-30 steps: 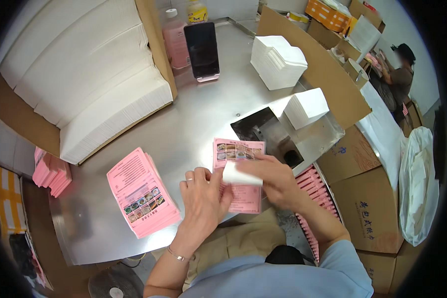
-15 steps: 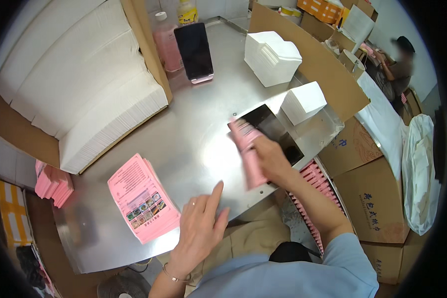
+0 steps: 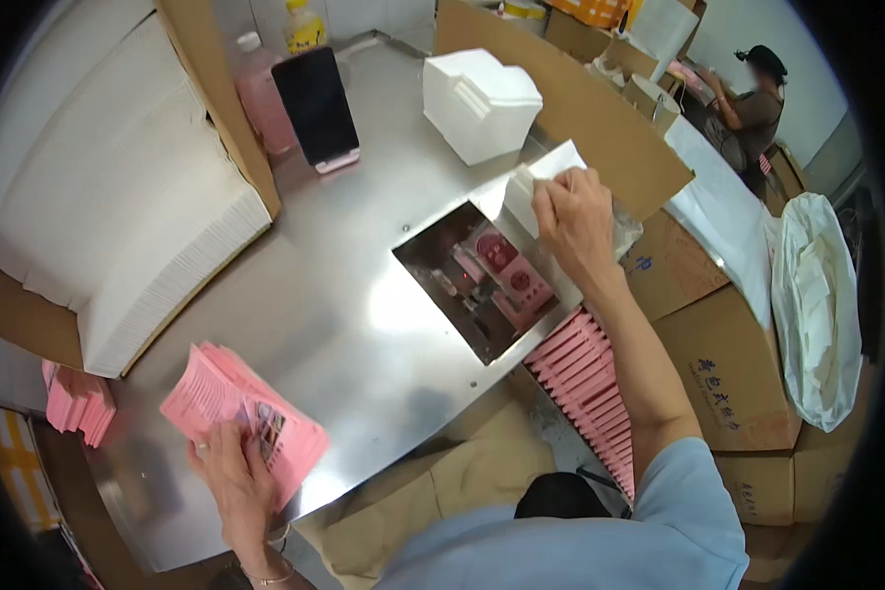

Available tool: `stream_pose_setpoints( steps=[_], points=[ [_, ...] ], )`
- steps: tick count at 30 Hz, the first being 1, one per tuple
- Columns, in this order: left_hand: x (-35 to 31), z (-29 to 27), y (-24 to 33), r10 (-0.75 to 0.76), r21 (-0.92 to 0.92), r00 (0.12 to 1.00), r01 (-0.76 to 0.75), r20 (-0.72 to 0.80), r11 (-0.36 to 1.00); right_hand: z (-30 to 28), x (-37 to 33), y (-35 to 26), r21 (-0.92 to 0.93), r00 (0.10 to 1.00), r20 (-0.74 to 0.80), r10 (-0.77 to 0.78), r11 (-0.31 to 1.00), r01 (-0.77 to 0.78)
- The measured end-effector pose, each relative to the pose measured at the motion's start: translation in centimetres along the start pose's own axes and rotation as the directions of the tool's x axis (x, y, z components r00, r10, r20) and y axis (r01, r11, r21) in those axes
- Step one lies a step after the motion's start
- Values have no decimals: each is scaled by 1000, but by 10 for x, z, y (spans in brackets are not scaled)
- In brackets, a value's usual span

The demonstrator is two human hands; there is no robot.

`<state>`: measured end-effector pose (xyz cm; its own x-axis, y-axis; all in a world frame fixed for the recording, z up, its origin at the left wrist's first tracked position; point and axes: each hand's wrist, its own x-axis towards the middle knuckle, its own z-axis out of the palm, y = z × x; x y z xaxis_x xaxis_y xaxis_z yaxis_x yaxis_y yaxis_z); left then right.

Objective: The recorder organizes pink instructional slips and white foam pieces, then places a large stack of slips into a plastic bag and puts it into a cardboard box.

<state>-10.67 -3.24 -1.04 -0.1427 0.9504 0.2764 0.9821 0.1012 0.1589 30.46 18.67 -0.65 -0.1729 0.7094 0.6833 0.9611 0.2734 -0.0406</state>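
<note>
My left hand (image 3: 231,472) lies on a stack of pink printed paper packets (image 3: 300,438) at the near left of the metal table. Its bent fingers pinch at the top packet, which bows up slightly. My right hand (image 3: 575,221) is closed at the small stack of folded white napkins (image 3: 567,157) on the right. Its fingertips grip at the edge of the napkins, and how many they hold is hidden. Between the hands, nearer the right one, a dark rectangular opening (image 3: 433,251) in the table shows pink shapes within.
An open carton holds long rows of white napkins (image 3: 177,275) at the left. A phone on a stand (image 3: 317,108), bottles and a larger napkin stack (image 3: 482,108) stand farther back. A box of pink packets (image 3: 585,393) sits below the right edge. Another person (image 3: 752,108) works far right.
My right hand has moved from the dark opening to the small napkin stack, and the pink packet it held is gone from it. My left hand has moved left onto the pink stack.
</note>
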Motion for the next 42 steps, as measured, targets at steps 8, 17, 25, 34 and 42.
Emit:
stream_pose_setpoints(
  steps=[8, 17, 25, 34, 42],
  points=[
    [16, 45, 122, 465, -477, 885, -406, 7, 780, 2, -3, 1, 189, 991, -123, 50, 982, -26],
    [23, 41, 130, 296, -383, 955, -270, 8, 883, -27, -81, -134, 356, 840, 39, -542, 793, 495],
    [21, 40, 123, 315, -206, 949, -310, -9, 928, -42, -56, -111, 490, 889, -80, -451, 758, 429],
    [29, 38, 134, 277, -170, 954, -293, -115, 941, -1, -6, 2, 88, 998, -51, -27, 996, 31],
    [23, 46, 132, 417, -253, 909, -406, -9, 878, -2, -13, 6, 228, 994, -71, 80, 972, -62]
  ],
)
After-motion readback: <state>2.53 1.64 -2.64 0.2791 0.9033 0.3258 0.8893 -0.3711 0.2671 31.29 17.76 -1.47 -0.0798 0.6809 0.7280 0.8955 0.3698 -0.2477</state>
